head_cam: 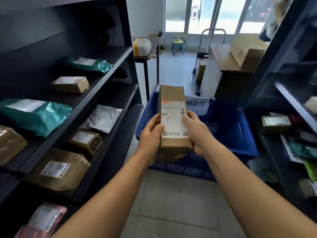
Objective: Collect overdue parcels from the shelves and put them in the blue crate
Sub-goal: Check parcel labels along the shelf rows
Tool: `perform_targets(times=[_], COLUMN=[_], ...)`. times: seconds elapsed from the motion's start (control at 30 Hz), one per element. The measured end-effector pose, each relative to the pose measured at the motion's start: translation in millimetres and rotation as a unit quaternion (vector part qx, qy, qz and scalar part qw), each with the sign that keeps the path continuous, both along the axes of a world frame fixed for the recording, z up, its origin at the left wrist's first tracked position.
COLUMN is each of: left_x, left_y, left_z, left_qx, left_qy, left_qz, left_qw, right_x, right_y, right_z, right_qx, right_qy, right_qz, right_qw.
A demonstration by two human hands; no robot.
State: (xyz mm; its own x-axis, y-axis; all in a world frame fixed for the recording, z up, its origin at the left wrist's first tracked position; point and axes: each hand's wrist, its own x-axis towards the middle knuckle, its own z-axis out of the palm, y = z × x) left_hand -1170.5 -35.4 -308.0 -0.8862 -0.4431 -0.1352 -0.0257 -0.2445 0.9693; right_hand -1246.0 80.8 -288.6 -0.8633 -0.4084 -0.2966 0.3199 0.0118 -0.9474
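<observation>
Both hands clasp the brown parcel (173, 121), left hand (151, 134) and right hand (197, 133) wrapped round its sides, above the blue crate (231, 127); black shelves (103, 79) of parcels stand left.

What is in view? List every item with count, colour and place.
held parcel: 1, brown with white label, in both hands over the crate
blue crate: 1, blue, on the floor ahead
teal bags: 2, left shelves
brown boxes: at least 4, left shelves
white bag: 1, left shelf
pink bag: 1, lowest left shelf
stool: 1, blue and green, by the door
left hand: grips the parcel's left side
right hand: grips its right side
</observation>
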Motion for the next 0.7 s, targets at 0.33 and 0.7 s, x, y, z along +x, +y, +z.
perform_targets(times=[0.33, 0.7], left_x=[-127.3, -282.3], left_y=[-6.7, 41.5], left_z=[-4.7, -32.8], left_qx=[0.027, 0.074], left_qy=[-0.008, -0.063], left_qz=[-0.111, -0.145], left_qw=[0.993, 0.985], right_x=[-92.6, -242.3], right_y=[-3.2, 29.2], right_z=[3.3, -27.2], right_qx=[0.149, 0.373], right_qy=[0.108, 0.127], right_qz=[-0.091, -0.086], right_qw=[0.979, 0.915])
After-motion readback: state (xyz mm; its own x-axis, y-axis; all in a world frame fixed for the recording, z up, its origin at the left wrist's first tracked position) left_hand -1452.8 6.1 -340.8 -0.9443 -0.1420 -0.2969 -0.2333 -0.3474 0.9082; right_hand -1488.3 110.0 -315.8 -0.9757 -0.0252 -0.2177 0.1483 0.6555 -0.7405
